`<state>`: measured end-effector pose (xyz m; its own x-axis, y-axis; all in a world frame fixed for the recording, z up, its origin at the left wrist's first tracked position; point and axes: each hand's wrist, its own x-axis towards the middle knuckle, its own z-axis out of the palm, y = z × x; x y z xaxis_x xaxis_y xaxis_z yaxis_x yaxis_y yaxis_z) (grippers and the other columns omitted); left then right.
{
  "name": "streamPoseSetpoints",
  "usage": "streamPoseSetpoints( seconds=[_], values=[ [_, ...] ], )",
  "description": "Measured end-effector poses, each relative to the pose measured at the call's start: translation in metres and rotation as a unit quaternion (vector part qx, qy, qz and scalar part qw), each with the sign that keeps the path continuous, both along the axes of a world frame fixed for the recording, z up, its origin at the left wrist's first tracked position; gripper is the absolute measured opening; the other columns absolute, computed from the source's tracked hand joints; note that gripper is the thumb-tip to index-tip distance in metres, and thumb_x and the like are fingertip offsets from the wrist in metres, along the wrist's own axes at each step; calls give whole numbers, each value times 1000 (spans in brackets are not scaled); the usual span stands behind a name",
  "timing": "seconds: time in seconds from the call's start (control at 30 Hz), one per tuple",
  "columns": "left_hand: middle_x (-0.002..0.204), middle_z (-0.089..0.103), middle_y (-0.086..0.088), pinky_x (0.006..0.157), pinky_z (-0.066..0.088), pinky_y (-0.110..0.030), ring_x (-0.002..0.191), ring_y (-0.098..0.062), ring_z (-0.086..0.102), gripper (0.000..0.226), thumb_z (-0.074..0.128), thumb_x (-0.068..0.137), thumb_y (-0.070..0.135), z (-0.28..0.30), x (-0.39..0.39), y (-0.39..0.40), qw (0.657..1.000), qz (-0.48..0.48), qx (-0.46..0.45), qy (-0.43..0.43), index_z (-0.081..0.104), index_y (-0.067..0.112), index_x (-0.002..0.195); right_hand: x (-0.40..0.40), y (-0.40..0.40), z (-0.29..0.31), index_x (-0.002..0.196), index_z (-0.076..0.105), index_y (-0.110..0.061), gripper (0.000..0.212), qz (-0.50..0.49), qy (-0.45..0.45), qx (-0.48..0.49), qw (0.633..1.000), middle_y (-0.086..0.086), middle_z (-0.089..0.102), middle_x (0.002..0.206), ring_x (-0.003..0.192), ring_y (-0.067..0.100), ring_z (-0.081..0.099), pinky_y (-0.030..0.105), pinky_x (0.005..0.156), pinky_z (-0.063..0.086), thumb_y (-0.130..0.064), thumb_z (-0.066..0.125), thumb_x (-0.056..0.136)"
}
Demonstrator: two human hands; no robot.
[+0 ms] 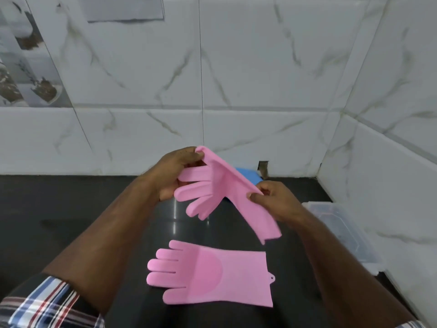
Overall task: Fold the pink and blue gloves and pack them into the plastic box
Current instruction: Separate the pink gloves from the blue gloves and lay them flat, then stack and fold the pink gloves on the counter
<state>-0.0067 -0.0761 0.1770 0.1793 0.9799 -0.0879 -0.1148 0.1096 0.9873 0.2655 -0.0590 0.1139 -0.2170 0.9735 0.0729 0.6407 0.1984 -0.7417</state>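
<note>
Both of my hands hold one pink glove (220, 185) up above the black counter. My left hand (175, 171) pinches its upper corner near the fingers, and my right hand (274, 200) pinches its edge lower down, so the glove is bent along a diagonal crease. A second pink glove (212, 275) lies flat on the counter below, fingers pointing left. A blue glove (248, 175) shows only partly behind the held glove, near the wall. The clear plastic box (350, 233) stands at the right by the wall, open on top.
The black counter (71, 209) runs along a white marble-tiled wall (236, 91) at the back and on the right. A small notch (263, 168) is cut in the wall's base behind the blue glove.
</note>
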Motion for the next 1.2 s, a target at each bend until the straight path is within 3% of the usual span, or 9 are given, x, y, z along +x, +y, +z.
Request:
streamPoseSetpoints(
  seconds=[0.17, 0.3, 0.4, 0.5, 0.63, 0.77, 0.93, 1.1, 1.2],
  values=[
    [88, 69, -11, 74, 53, -39, 76, -26, 66, 20, 54, 101, 24, -58, -27, -20, 996, 49, -67, 21, 68, 11, 98, 24, -23, -27, 79, 70, -18, 12, -8, 63, -67, 996, 7, 71, 79, 66, 17, 61, 35, 62, 49, -28, 73, 87],
    [106, 71, -18, 83, 54, -43, 92, -32, 68, 30, 54, 101, 24, -105, -48, -33, 986, 44, -156, 42, 67, 3, 118, 31, -33, -40, 91, 74, -19, 4, -13, 91, -160, 983, 2, 75, 93, 83, 20, 72, 40, 77, 58, -21, 73, 88],
    [101, 70, -19, 74, 54, -41, 83, -31, 67, 25, 59, 96, 21, -134, -57, -43, 971, 34, -217, 92, 69, 3, 111, 26, -37, -59, 96, 71, -12, 9, -38, 84, -224, 970, 10, 73, 100, 79, 19, 69, 37, 74, 59, -15, 73, 88],
    [92, 64, -16, 61, 52, -35, 72, -26, 63, 22, 59, 94, 23, -157, -61, -52, 950, 49, -215, 223, 66, 5, 106, 20, -40, -89, 107, 62, -16, 26, -94, -33, -257, 961, 10, 70, 93, 64, 15, 64, 28, 57, 55, -22, 76, 86],
    [98, 68, -4, 59, 52, -30, 80, -19, 64, 15, 61, 97, 24, -174, -62, -64, 932, 86, -144, 322, 64, 12, 106, 22, -47, -113, 125, 57, -18, 47, -146, -37, -247, 957, 9, 68, 98, 70, 16, 68, 30, 65, 56, -23, 78, 83],
    [104, 69, -4, 67, 52, -29, 92, -19, 66, 22, 68, 93, 17, -188, -65, -74, 929, 149, -104, 324, 63, 14, 114, 21, -54, -121, 127, 58, -19, 46, -160, -36, -232, 959, 8, 64, 119, 98, 21, 66, 38, 87, 56, -19, 76, 85],
    [96, 73, -1, 73, 54, -28, 87, -19, 68, 25, 63, 89, -4, -198, -68, -85, 939, 185, -104, 271, 66, 20, 95, 19, -61, -125, 132, 57, -19, 41, -172, 76, -192, 963, 8, 64, 111, 102, 21, 64, 46, 92, 56, -10, 64, 92],
    [101, 74, -9, 85, 57, -43, 93, -23, 69, 30, 60, 86, -10, -204, -74, -88, 943, 226, -132, 205, 69, 15, 98, 21, -69, -129, 130, 57, -25, 44, -128, 65, -203, 968, 3, 65, 106, 94, 18, 65, 29, 63, 55, -5, 64, 92],
    [105, 74, -14, 84, 57, -42, 91, -23, 68, 29, 58, 87, -11, -209, -76, -89, 946, 245, -144, 157, 70, 10, 101, 23, -70, -132, 121, 66, -19, 35, -146, 128, -201, 960, 4, 66, 96, 89, 17, 64, 30, 65, 53, 0, 63, 91]
  ],
)
